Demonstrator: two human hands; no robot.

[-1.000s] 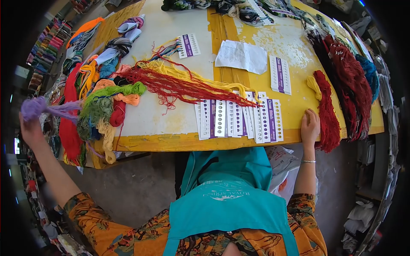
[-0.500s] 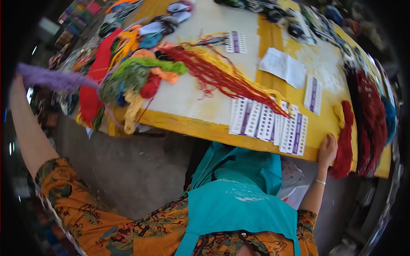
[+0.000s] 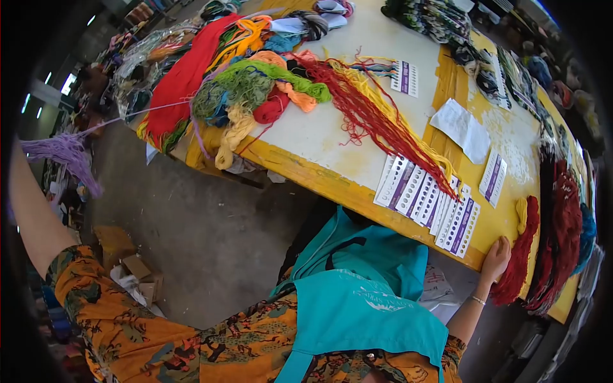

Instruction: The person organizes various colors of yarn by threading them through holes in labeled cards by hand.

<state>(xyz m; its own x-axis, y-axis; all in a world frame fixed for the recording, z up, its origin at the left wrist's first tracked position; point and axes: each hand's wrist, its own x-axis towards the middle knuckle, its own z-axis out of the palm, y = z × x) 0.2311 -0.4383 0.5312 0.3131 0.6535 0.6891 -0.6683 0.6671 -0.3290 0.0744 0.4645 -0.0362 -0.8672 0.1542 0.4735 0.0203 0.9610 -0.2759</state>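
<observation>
A purple thread bundle [image 3: 60, 153] hangs at the far left by my raised left hand [image 3: 16, 150], which is mostly cut off by the dark frame edge. From it a taut purple strand runs to the heap of coloured skeins, with green [image 3: 239, 83], orange and peach among them. My right hand [image 3: 497, 255] is closed at the table's front edge, just left of a red skein [image 3: 518, 255] with a yellow one beside it. Long red threads [image 3: 370, 115] and yellow threads [image 3: 383, 105] lie across the table, their ends over a row of white-and-purple punched cards [image 3: 428, 198].
The yellow-and-white table [image 3: 300, 167] slants across the view. On it are a folded white paper [image 3: 461, 131], another card [image 3: 493, 177] and a card with thin threads [image 3: 404, 79]. Dark red hanks [image 3: 562, 223] hang at the right. Cardboard boxes [image 3: 137, 267] stand on the floor.
The view has turned, and the table appears shifted right and tilted. The purple bundle now hangs down at the left, with a thinner, longer strand between it and the heap. My right hand stays at the edge.
</observation>
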